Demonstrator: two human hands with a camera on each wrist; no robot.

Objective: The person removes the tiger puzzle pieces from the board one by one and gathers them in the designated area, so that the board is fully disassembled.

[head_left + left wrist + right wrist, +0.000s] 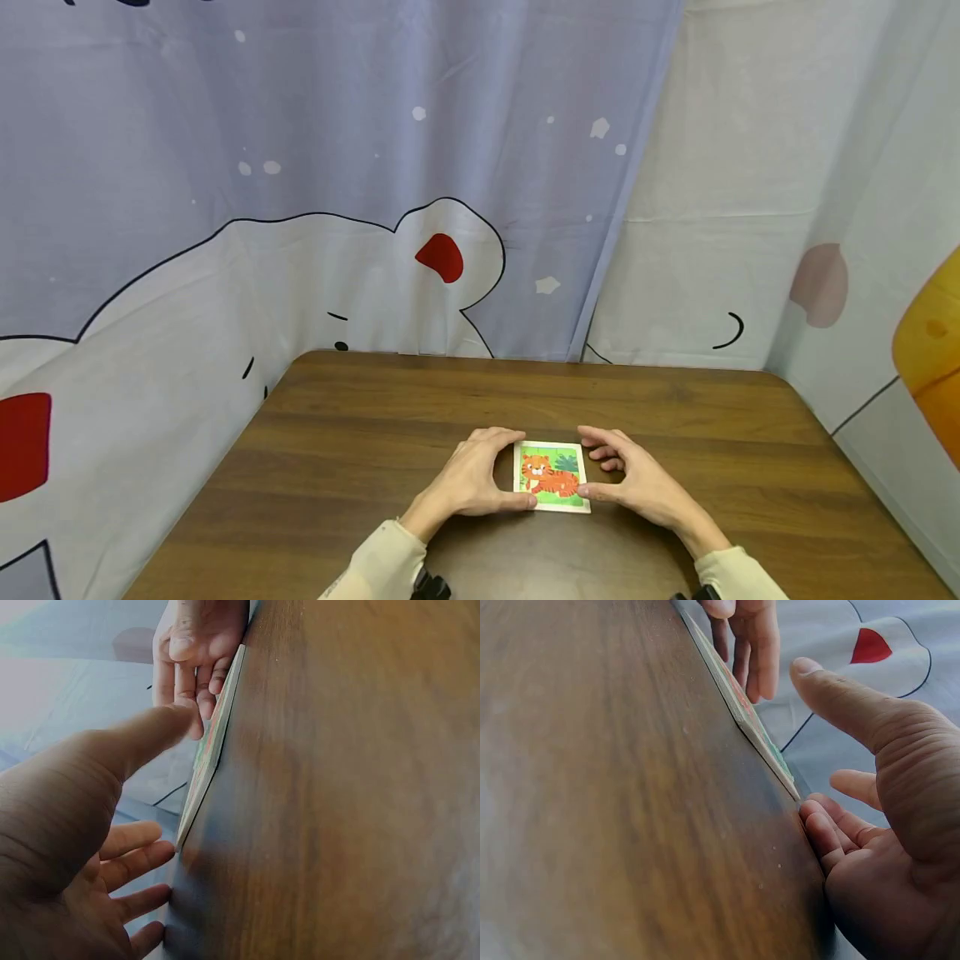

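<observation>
A small square picture puzzle lies flat on the wooden table, showing an orange tiger on green inside a pale frame. At its left side is my left hand, fingers near the far left corner and thumb over the near edge. On the opposite side my right hand has its thumb over the right edge and its fingers spread beyond the far right corner. Both thumbs stand raised above the board in the wrist views. From the left wrist, the puzzle's edge shows as a thin pale slab.
The brown wooden table extends around both hands. Behind it hangs a printed curtain in lilac and white, reaching down to the table's back edge. More white printed cloth hangs along the right side.
</observation>
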